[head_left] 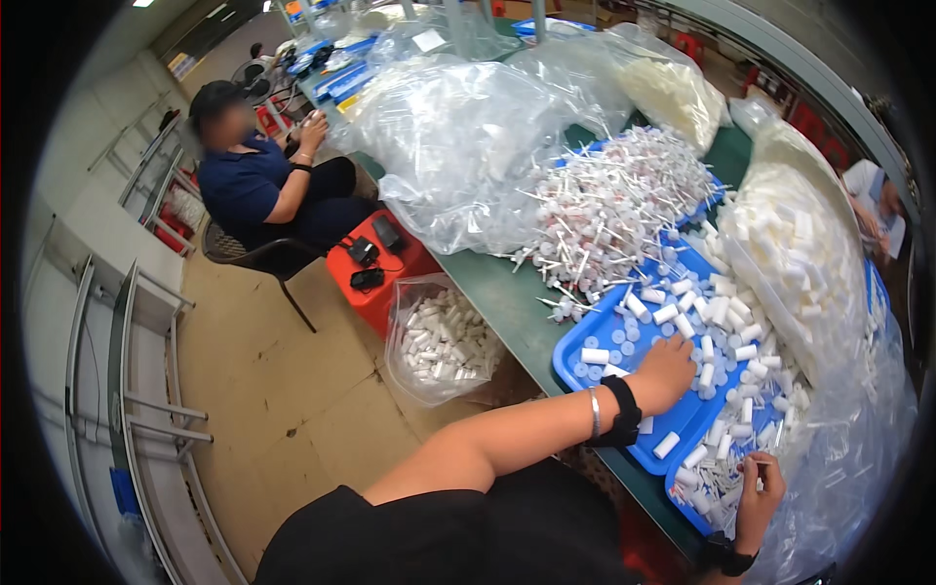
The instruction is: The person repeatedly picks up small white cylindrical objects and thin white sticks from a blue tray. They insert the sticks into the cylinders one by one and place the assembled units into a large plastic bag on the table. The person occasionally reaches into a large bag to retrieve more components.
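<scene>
Left arm stretched out across the table, left hand (668,372) palm-down on the blue tray (575,356), fingers curled loosely over small white caps (682,322). Right hand (759,497) is close in, thumb and fingers pinching a thin white tube (761,473) over the tray's near end.

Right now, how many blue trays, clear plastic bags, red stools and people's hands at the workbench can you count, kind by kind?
Blue trays: 2 in plain view
Large clear bags: 5, counting one on the floor
Red stool: 1
Wearer's hands, left hand and right hand: 2
Total: 10
</scene>
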`<move>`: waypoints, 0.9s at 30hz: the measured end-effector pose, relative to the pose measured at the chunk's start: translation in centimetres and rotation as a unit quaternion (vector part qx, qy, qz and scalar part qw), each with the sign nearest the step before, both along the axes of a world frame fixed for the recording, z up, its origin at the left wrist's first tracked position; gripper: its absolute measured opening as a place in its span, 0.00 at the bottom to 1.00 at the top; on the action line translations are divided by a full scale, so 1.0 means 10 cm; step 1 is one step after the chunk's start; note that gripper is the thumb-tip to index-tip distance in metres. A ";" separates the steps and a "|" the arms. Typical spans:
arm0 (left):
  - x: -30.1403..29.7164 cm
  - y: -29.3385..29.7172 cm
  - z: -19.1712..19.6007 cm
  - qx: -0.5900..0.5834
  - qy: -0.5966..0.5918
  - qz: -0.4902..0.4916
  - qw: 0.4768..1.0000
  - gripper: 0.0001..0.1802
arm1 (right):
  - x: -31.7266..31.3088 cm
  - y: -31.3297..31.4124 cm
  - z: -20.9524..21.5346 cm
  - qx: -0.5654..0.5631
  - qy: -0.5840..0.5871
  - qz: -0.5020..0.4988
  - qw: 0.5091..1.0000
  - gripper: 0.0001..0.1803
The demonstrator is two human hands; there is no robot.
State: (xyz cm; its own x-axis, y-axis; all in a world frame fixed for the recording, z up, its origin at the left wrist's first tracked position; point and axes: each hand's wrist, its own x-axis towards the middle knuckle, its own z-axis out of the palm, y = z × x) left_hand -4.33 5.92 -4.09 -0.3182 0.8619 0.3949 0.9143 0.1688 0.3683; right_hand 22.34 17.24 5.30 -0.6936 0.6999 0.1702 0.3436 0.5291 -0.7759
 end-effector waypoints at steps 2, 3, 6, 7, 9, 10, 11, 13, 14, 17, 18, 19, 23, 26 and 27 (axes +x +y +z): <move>-0.03 0.06 0.03 -0.055 -0.006 -0.005 0.998 0.11 | -0.01 -0.02 0.01 0.013 -0.008 0.007 1.000 0.05; -0.04 0.08 0.03 -0.078 -0.017 -0.010 0.997 0.11 | -0.02 -0.03 0.00 0.017 -0.004 0.013 1.000 0.05; -0.02 0.14 -0.11 -0.077 -0.032 -0.011 0.996 0.12 | 0.00 0.00 -0.01 0.019 -0.015 0.035 0.999 0.05; 0.00 0.13 -0.11 -0.069 -0.037 -0.008 0.997 0.12 | 0.02 0.02 -0.05 0.016 -0.006 0.032 0.999 0.05; -0.01 0.13 -0.09 -0.072 -0.049 -0.007 0.996 0.12 | 0.07 0.09 -0.15 0.010 0.012 0.025 1.000 0.05; -0.02 0.12 -0.07 -0.084 -0.059 -0.007 0.995 0.12 | 0.08 0.10 -0.15 -0.001 0.013 0.021 1.000 0.04; -0.02 0.10 -0.05 -0.095 -0.068 -0.006 0.993 0.13 | 0.09 0.12 -0.14 -0.012 0.015 0.017 1.000 0.04; -0.06 0.08 0.00 -0.108 -0.081 -0.029 0.990 0.12 | 0.09 0.12 -0.15 -0.051 0.037 0.011 0.998 0.04; -0.07 0.07 0.03 -0.114 -0.087 -0.041 0.989 0.12 | 0.09 0.12 -0.17 -0.079 0.057 0.010 0.995 0.04; 0.00 0.02 0.16 -0.020 -0.165 -0.033 0.986 0.10 | 0.03 0.04 -0.12 -0.138 0.099 -0.002 0.985 0.05; 0.02 0.01 0.20 -0.005 -0.220 -0.062 0.974 0.09 | 0.01 -0.01 -0.09 -0.154 0.109 -0.006 0.982 0.06; 0.05 -0.01 0.27 0.009 -0.275 -0.089 0.957 0.09 | 0.00 -0.04 -0.08 -0.170 0.126 -0.009 0.977 0.06; 0.29 -0.22 0.58 -0.023 -0.722 -0.184 0.667 0.15 | -0.04 -0.19 -0.03 -0.216 0.183 -0.017 0.959 0.05; 0.45 -0.40 0.60 -0.035 -0.848 -0.167 0.502 0.19 | -0.21 -0.47 0.12 -0.171 0.211 -0.048 0.961 0.03; 0.50 -0.43 0.49 -0.003 -0.876 -0.167 0.453 0.19 | -0.21 -0.43 0.06 -0.162 0.205 -0.018 0.965 0.03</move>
